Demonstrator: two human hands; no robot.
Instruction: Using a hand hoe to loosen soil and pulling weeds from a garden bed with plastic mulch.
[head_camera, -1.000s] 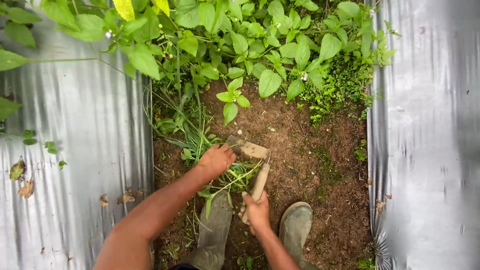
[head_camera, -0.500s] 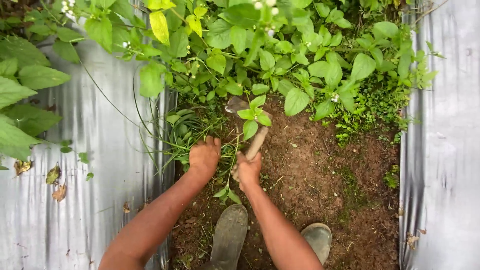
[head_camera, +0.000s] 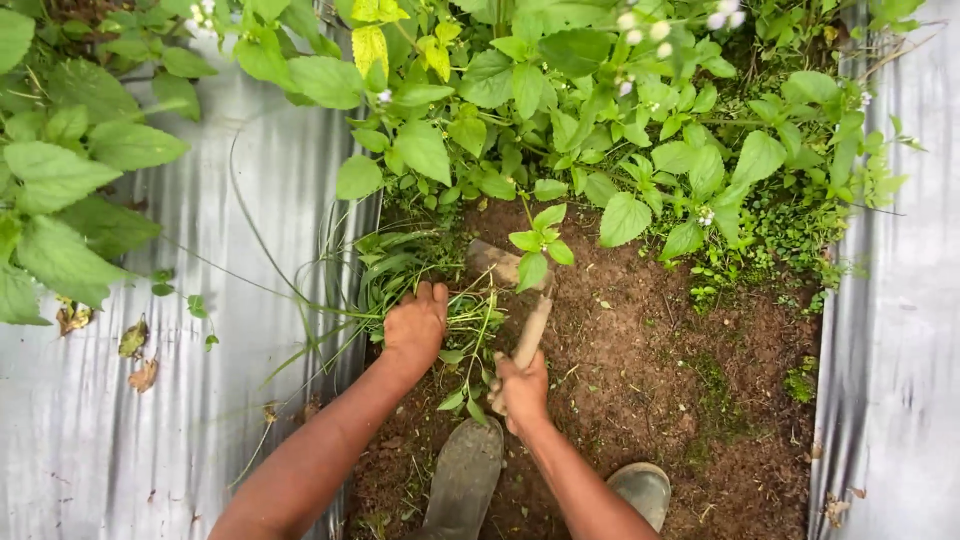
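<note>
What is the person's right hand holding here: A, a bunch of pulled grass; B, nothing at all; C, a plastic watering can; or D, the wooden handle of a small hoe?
D: the right hand is wrapped round the wooden handle of the small hoe, whose blade sits in the soil, while the left hand grips the grass clump.

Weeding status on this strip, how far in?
Done: bare soil near the boots. In hand: left hand grips a grass clump; right hand holds a short hoe with its blade in the soil. Left: the broadleaf weeds ahead stand thick and uncut.
</note>
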